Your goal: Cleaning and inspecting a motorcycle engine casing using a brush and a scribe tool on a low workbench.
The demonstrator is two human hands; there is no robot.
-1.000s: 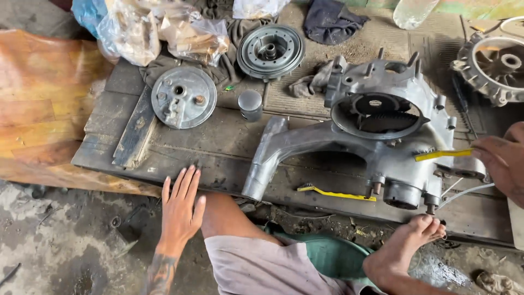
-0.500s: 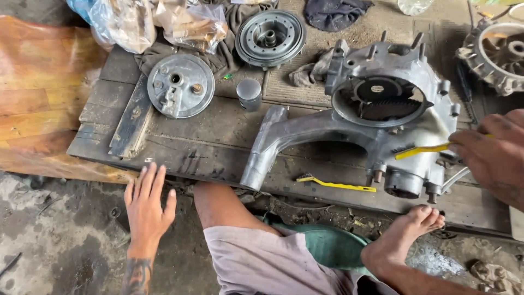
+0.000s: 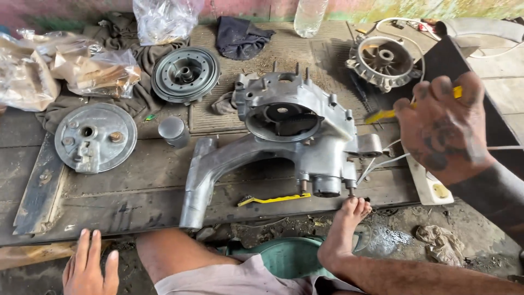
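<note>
- Right hand is gripping the yellow brush beside the engine casing; short, angled strokes would suit
- Left hand is resting open, empty

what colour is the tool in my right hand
Yellow: the tool in the right hand, clearest in the head view.

The right hand grips a yellow-handled tool beside the grey engine casing on the wooden boards.

Wooden platform: engine casing centre, brake plate left, pulley far, yellow brush near edge.
</note>
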